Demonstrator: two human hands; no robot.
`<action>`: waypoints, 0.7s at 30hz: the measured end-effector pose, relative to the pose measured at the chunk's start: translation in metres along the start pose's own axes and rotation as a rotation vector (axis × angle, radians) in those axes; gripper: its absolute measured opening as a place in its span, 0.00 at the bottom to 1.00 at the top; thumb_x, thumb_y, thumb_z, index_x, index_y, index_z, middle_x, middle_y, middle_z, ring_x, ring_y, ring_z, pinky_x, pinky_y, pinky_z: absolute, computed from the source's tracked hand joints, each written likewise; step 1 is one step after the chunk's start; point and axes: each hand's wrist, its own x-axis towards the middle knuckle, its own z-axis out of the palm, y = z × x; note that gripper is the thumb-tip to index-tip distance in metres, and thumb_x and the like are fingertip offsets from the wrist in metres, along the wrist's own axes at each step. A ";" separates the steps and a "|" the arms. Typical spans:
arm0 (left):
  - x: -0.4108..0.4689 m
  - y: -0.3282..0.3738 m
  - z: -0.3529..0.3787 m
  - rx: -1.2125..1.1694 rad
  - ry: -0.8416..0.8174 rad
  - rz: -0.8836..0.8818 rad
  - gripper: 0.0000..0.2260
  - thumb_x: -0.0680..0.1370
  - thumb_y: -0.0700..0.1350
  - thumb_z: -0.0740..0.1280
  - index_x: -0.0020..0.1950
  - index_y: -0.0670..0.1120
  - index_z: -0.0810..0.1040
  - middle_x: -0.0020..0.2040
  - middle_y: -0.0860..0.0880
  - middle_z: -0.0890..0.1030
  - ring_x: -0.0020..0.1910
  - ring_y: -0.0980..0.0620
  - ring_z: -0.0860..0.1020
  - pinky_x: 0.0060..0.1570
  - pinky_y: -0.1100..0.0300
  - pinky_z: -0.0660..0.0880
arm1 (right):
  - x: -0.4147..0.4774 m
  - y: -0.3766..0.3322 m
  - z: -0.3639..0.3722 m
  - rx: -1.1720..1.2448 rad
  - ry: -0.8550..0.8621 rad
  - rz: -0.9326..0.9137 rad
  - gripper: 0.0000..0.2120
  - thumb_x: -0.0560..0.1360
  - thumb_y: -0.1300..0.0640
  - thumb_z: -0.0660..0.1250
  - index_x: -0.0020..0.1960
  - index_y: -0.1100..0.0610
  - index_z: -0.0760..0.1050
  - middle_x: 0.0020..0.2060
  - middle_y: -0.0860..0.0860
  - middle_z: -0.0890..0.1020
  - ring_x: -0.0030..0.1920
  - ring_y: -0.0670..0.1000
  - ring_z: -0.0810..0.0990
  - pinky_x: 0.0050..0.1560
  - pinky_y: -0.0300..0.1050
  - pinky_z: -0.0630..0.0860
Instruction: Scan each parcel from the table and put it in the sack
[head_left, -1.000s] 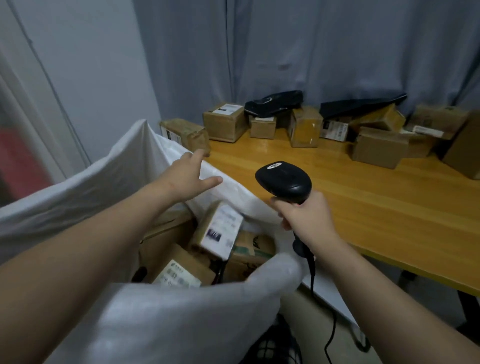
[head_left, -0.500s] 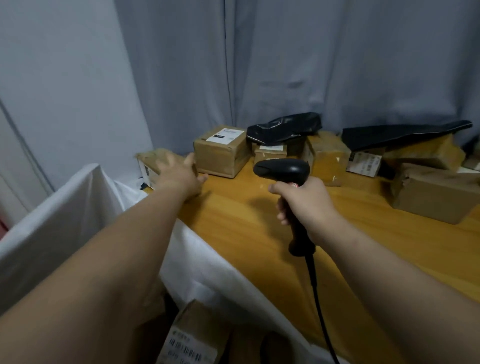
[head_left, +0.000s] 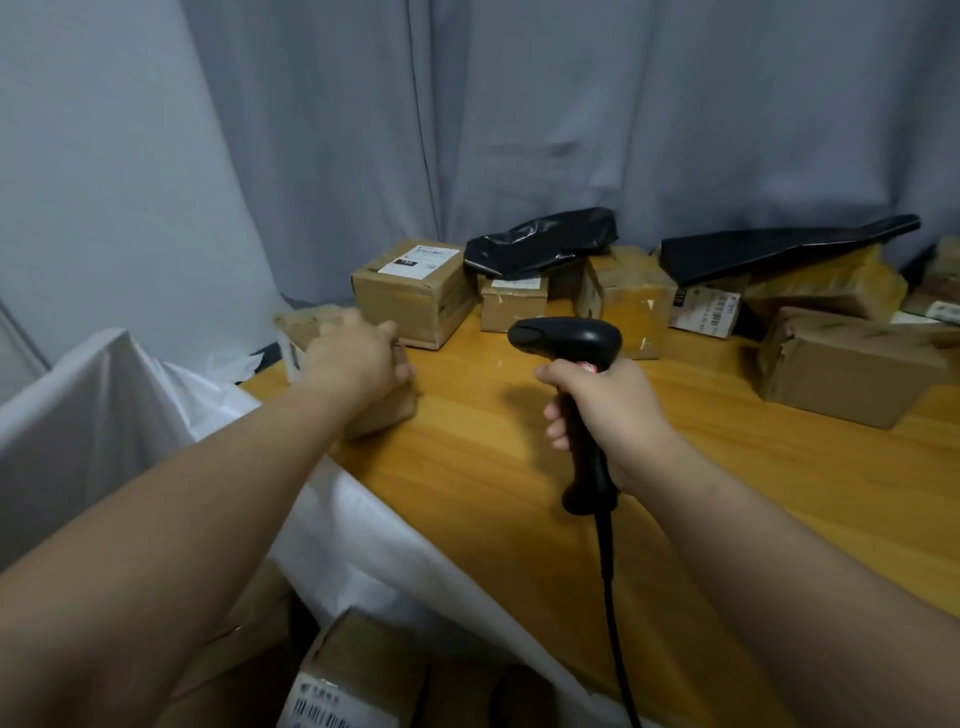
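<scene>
Now, left hand (head_left: 353, 358) tight on a parcel (head_left: 385, 413), right hand (head_left: 613, 410) tight round the scanner (head_left: 566, 338).

Yellow wooden table (head_left: 727, 493), cardboard parcels (head_left: 410, 304) along its far edge

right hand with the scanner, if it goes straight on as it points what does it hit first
The right hand would likely meet the small taped box first, scanner leading; depth unclear.

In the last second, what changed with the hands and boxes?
The left hand left the sack, reached forward to the table corner and now grips the corner parcel. The right hand still holds the scanner above the table; the other parcels stayed put.
</scene>
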 end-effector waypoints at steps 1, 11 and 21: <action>-0.013 0.011 -0.007 -0.002 -0.005 0.041 0.25 0.77 0.65 0.60 0.68 0.52 0.68 0.61 0.40 0.68 0.59 0.37 0.71 0.51 0.47 0.73 | -0.008 -0.002 -0.007 0.001 0.004 -0.004 0.08 0.74 0.55 0.71 0.47 0.61 0.77 0.31 0.56 0.79 0.29 0.51 0.78 0.34 0.44 0.78; -0.213 0.133 -0.073 -0.049 0.014 0.550 0.27 0.77 0.66 0.58 0.72 0.56 0.64 0.65 0.44 0.69 0.62 0.42 0.71 0.52 0.50 0.73 | -0.144 0.007 -0.123 0.054 0.156 -0.061 0.06 0.73 0.59 0.72 0.45 0.61 0.78 0.31 0.56 0.79 0.30 0.53 0.77 0.33 0.46 0.75; -0.323 0.232 -0.061 0.472 0.290 1.045 0.23 0.82 0.58 0.53 0.73 0.47 0.62 0.68 0.41 0.66 0.66 0.40 0.66 0.39 0.50 0.72 | -0.245 0.054 -0.219 0.198 0.412 -0.055 0.04 0.74 0.60 0.70 0.44 0.60 0.78 0.29 0.55 0.77 0.28 0.52 0.76 0.33 0.45 0.75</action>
